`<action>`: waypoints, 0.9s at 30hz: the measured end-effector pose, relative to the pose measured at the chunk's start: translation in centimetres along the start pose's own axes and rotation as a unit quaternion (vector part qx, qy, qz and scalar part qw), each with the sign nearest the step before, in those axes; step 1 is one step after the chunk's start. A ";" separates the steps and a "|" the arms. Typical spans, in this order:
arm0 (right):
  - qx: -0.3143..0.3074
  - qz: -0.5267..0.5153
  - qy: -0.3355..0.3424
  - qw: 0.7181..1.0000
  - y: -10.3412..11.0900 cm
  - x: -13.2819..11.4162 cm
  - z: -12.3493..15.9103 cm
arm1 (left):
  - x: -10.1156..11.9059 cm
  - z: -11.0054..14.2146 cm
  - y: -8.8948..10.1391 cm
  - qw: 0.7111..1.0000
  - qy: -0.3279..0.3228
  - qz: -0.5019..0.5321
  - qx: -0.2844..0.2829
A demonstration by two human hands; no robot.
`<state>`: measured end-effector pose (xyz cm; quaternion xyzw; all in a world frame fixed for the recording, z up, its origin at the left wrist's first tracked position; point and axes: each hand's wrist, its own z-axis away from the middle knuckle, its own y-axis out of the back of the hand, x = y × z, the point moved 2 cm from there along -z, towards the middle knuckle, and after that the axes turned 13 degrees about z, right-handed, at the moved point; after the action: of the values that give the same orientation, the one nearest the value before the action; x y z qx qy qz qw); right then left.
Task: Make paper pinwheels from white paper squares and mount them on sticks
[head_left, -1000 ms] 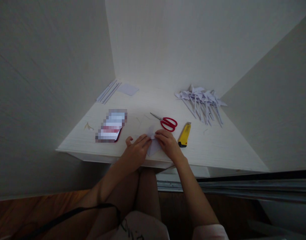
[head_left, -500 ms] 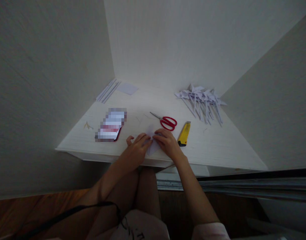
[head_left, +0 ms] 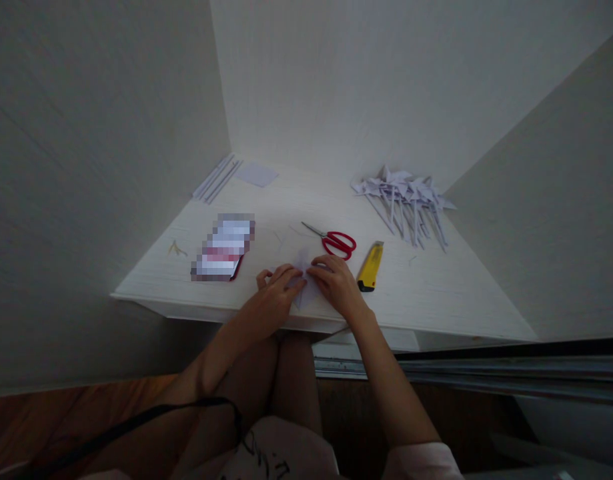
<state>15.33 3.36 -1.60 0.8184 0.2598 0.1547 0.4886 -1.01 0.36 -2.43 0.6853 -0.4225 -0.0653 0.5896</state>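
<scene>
A pale sheet of paper [head_left: 309, 293] lies at the front of the white desk, partly covered by my fingers. My left hand [head_left: 276, 293] is closed on its left side, fingertips pinched near the middle. From the right, my right hand [head_left: 335, 280] pinches the paper close to the same spot. Whatever finer piece sits between the fingertips is too small to make out. Just beyond my right hand are red-handled scissors [head_left: 339, 245], blades pointing to the back left. A yellow box cutter [head_left: 371, 268] lies to the right of that hand.
A phone [head_left: 223, 248] with a blurred screen rests at the left. Rolled paper sticks [head_left: 217, 179] and a paper square [head_left: 257, 175] lie at the back left. Several paper pinwheels on sticks [head_left: 411, 193] are piled at the back right. Walls enclose the desk [head_left: 451, 293].
Both hands keep their pinch on the paper, with barely any finger movement. The whole view has shifted slightly.
</scene>
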 end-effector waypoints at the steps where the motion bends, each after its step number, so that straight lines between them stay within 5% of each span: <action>1: -0.005 -0.001 0.000 1.000 0.1 0.0 0.0 | 0.0 0.0 0.1 1.000 0.000 -0.001 0.002; 17: -0.054 0.015 -0.009 0.998 0.7 -0.6 -0.4 | 0.3 -0.4 0.0 0.999 0.001 -0.037 0.021; 22: -0.081 0.023 -0.035 0.996 0.9 -0.4 -0.9 | 0.7 -1.2 0.9 0.999 -0.013 -0.046 -0.012; 27: -0.087 0.024 -0.062 0.994 0.9 -0.1 -1.4 | 2.2 -2.9 0.8 0.997 0.054 -0.051 -0.005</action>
<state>14.75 3.94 -0.18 0.7868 0.1948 0.1375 0.5692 1.74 1.13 0.00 0.7052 -0.3548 -0.0605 0.6109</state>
